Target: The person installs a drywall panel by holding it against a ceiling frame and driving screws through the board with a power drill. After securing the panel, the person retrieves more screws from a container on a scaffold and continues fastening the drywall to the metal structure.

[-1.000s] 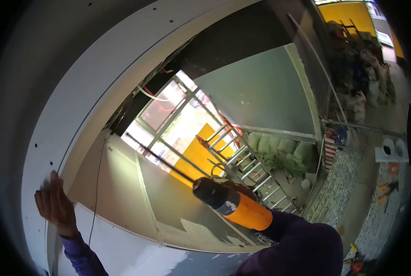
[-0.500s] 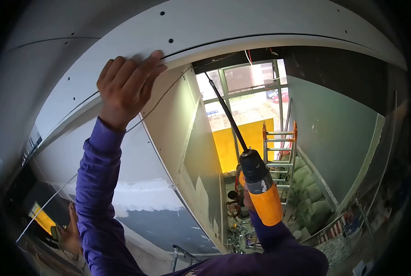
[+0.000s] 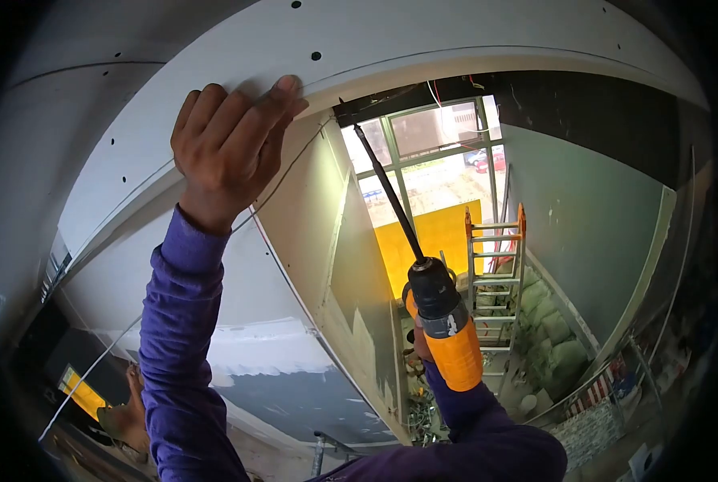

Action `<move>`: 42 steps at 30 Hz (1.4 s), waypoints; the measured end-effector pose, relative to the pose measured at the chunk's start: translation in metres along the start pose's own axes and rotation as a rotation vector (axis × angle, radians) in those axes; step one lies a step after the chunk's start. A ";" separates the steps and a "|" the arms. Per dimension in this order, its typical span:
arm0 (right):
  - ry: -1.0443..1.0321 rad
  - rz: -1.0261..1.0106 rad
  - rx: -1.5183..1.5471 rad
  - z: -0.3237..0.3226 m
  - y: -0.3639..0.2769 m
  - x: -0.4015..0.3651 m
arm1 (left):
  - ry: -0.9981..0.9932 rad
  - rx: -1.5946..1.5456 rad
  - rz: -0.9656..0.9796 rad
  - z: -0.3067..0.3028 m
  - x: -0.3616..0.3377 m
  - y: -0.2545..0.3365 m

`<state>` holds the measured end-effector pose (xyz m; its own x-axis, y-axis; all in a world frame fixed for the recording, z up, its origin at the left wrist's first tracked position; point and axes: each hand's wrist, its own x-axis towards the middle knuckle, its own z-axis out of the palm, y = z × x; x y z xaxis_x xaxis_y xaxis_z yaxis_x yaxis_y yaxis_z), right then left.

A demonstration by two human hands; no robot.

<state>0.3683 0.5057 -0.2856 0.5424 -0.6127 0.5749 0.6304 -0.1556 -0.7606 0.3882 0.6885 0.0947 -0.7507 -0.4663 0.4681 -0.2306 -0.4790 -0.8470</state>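
Note:
My left hand (image 3: 229, 145) is raised overhead with its fingers spread flat against the white ceiling board (image 3: 423, 40), at the board's edge. My right hand (image 3: 417, 341) is mostly hidden behind the orange and black drill (image 3: 449, 333) that it grips. The drill carries a long black bit (image 3: 387, 191) that points up toward the dark gap at the ceiling's edge. Both arms wear purple sleeves.
A drywall partition (image 3: 327, 265) runs down the middle. Beyond it are a window (image 3: 439, 153), a yellow panel (image 3: 427, 241), an orange ladder (image 3: 495, 281) and stacked green sacks (image 3: 556, 337) far below. Another person's hand (image 3: 130, 414) shows at lower left.
The view swung from a tilted look at the wall to a look up at the ceiling. My left hand now presses the board overhead, and the drill points upward and has dropped slightly.

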 end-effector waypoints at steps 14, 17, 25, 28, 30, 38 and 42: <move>-0.005 -0.003 -0.017 0.019 -0.001 0.009 | -0.018 -0.023 0.019 0.001 -0.003 -0.003; -0.005 -0.002 -0.017 0.020 0.001 0.009 | -0.003 -0.008 0.038 0.002 -0.005 -0.006; -0.001 -0.001 -0.017 0.025 0.007 0.007 | 0.029 0.018 0.071 0.007 -0.006 -0.009; -0.005 -0.001 -0.013 0.027 0.009 0.008 | 0.015 0.012 0.067 0.006 -0.006 -0.008; -0.007 -0.004 -0.011 0.029 0.010 0.013 | 0.025 0.006 0.073 0.007 -0.006 -0.008; -0.014 -0.023 0.001 0.043 0.009 0.021 | 0.004 -0.001 0.056 0.005 -0.005 -0.006; -0.021 -0.037 0.004 0.052 0.012 0.025 | -0.012 -0.018 0.047 0.003 -0.004 -0.006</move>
<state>0.4182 0.5294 -0.2646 0.5303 -0.5899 0.6089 0.6523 -0.1750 -0.7375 0.3949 0.6910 0.0983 -0.7536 -0.4964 0.4309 -0.2065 -0.4435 -0.8722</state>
